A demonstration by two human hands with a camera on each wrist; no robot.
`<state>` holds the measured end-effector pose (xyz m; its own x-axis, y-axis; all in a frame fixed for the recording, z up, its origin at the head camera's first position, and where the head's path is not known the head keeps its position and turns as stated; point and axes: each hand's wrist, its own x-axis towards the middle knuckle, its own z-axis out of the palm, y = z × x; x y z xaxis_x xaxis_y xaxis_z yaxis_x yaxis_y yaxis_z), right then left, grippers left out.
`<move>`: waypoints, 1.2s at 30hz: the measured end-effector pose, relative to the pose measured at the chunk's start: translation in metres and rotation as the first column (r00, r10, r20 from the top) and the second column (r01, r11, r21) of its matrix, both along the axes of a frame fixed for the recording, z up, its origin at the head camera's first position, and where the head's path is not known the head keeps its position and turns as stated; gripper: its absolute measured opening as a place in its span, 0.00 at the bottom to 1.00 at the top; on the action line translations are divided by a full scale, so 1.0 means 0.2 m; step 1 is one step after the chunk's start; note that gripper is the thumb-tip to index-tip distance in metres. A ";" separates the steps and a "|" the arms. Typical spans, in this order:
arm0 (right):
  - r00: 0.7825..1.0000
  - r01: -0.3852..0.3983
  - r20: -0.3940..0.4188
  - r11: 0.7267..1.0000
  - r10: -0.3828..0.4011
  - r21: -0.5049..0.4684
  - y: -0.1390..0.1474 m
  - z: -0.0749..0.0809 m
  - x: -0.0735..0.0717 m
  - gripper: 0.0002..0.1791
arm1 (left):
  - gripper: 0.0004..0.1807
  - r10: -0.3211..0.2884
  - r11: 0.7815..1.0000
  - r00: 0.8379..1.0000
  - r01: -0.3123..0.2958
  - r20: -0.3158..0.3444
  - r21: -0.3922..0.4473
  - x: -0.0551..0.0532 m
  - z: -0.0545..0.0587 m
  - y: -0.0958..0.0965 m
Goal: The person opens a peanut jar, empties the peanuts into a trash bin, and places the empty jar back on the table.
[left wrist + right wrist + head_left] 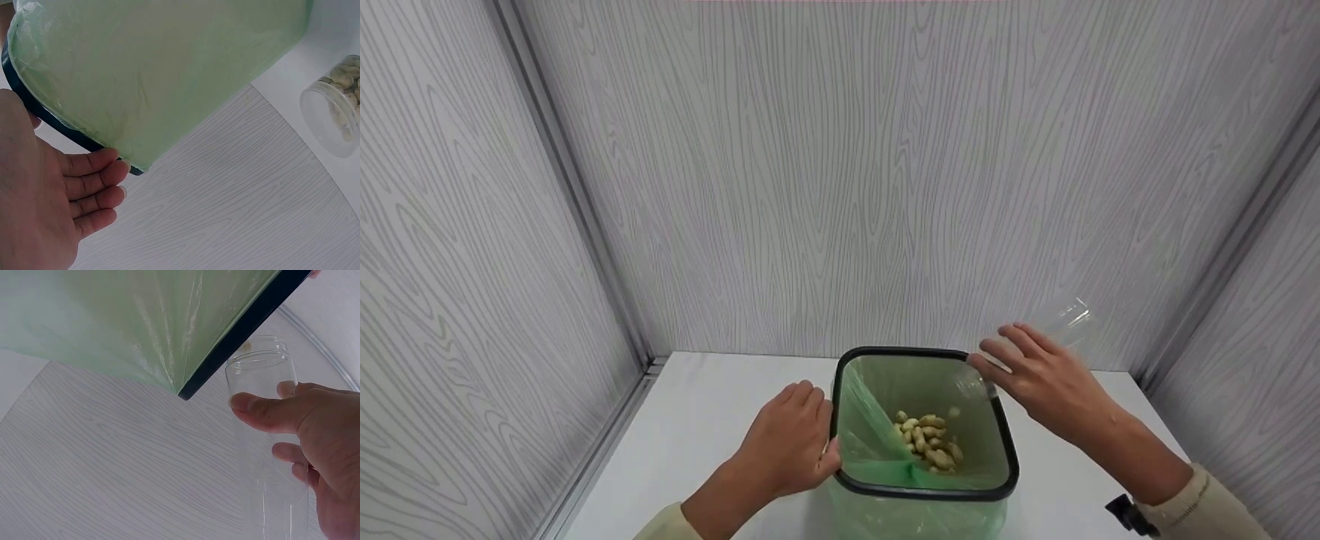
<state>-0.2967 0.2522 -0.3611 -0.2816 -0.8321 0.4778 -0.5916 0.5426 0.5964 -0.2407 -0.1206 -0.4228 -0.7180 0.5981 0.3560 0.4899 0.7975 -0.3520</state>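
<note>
A bin (926, 494) with a black rim and a green plastic liner (877, 472) stands on the white table. Peanuts (930, 442) lie inside it, and a blurred pale piece is in the air above them. My left hand (791, 442) holds the bin's rim at its left side, the thumb and fingers on either side of it in the left wrist view. In my right hand (1046, 382) is a clear jar (267, 416), tilted with its mouth over the bin's far right corner. One brownish piece shows at the jar's mouth in the right wrist view.
Another clear container (329, 124) with peanuts in it appears at the right edge of the left wrist view. The white tabletop (712, 390) is enclosed by wood-grain panels (810, 187) at the back and both sides.
</note>
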 end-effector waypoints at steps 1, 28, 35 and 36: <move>1.000 0.000 -0.001 1.000 0.000 0.002 0.00 0.00 0.00 0.37 | 0.24 0.000 1.000 1.000 0.000 0.000 0.002 0.00 0.00 0.00; 0.998 0.015 -0.055 0.998 -0.019 -0.063 0.00 0.00 0.02 0.41 | 0.24 0.012 1.000 1.000 -0.012 0.023 0.006 0.00 0.00 0.00; 0.999 0.017 -0.044 0.998 -0.020 -0.063 0.01 -0.02 0.02 0.39 | 0.25 0.005 1.000 1.000 -0.005 0.007 0.013 0.00 -0.01 0.00; 0.999 0.016 -0.042 0.997 -0.019 -0.069 0.01 -0.02 0.02 0.37 | 0.25 0.004 1.000 1.000 -0.004 0.002 0.014 0.00 -0.01 0.00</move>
<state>-0.2931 0.2540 -0.3653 -0.2738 -0.7921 0.5455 -0.5566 0.5930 0.5818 -0.2412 -0.1205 -0.4247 -0.7212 0.5899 0.3632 0.4870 0.8046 -0.3399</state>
